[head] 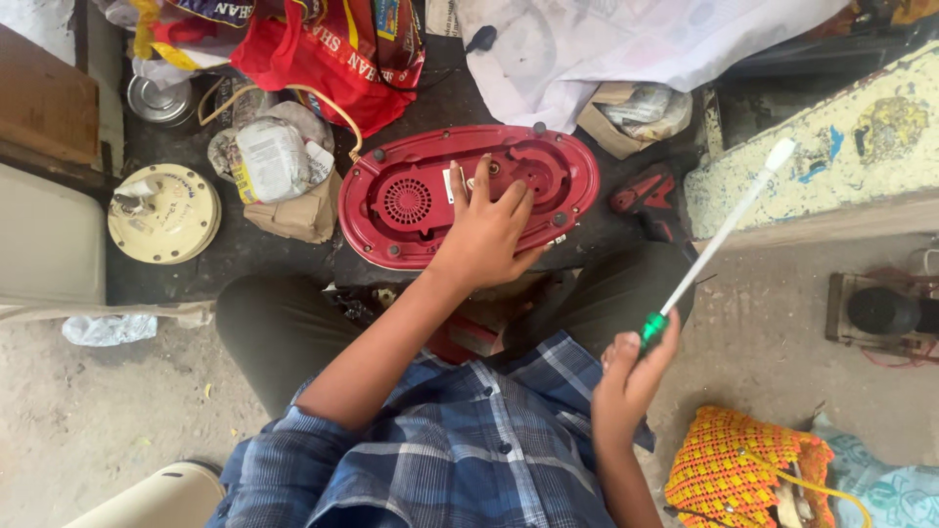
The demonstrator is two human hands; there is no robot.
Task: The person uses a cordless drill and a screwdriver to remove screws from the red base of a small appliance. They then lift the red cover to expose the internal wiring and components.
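Note:
A red oval plastic appliance base [411,196], underside up with a round vent grille, lies on the dark ground in front of my knees. My left hand [486,230] presses flat on its right half, fingers spread. Out to the right, my right hand [631,376] is raised and closed around the green end of a long tool with a white shaft [726,230]. The shaft points up and to the right, away from the red base.
A cream round disc-shaped part [163,213] lies at left, next to a crumpled paper-wrapped bundle [279,166]. Red bags [328,54] and white cloth [606,44] sit behind. A small red part [648,194], a worn painted ledge [812,161], a dark motor [880,311] and an orange woven bag [738,469] are at right.

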